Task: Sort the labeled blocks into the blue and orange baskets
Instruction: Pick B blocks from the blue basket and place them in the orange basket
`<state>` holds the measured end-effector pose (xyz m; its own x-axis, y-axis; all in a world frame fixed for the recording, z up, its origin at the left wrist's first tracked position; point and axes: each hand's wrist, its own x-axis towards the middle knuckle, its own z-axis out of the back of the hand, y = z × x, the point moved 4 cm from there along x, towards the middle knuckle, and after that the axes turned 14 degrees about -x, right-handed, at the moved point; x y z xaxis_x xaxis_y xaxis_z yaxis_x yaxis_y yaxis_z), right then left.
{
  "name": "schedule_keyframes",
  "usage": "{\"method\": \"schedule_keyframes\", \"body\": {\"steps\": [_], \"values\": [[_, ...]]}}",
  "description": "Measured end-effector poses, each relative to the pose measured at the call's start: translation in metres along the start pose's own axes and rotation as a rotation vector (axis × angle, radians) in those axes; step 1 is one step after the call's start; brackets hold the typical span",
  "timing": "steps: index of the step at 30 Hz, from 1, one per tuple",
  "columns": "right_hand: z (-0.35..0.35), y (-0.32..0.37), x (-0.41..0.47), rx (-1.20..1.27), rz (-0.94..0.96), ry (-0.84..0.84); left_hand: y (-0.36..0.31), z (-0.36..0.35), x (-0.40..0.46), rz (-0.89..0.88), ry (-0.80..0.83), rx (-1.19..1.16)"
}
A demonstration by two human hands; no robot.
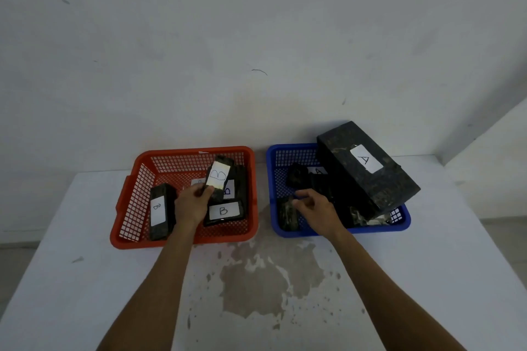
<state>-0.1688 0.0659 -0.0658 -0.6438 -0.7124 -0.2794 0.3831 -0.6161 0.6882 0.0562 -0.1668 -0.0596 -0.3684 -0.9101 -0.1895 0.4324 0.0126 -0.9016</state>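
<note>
Head view: we are holding B block (219, 179) in left hand (191, 204) over orange basket (125, 225), fingers gripping its near end. Right hand (315, 209) hovering over blue basket (285, 232), fingers loosely curled, holding nothing. We are judging: lower block flat among other B blocks before releasing.

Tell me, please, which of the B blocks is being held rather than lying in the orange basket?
The B block tilted above the middle of the orange basket, gripped at its lower end by the left hand. The other B blocks lie loose inside.

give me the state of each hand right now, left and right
Left hand: grip closed on a B block, held over the orange basket.
Right hand: fingers loosely curled, holding nothing, over the blue basket.
</note>
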Motion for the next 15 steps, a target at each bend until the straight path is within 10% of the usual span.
{"method": "schedule_keyframes", "body": {"steps": [15], "values": [[-0.033,-0.011,0.037,-0.413,-0.189,0.140,0.023,-0.021,0.034,0.072,0.091,0.027]]}}
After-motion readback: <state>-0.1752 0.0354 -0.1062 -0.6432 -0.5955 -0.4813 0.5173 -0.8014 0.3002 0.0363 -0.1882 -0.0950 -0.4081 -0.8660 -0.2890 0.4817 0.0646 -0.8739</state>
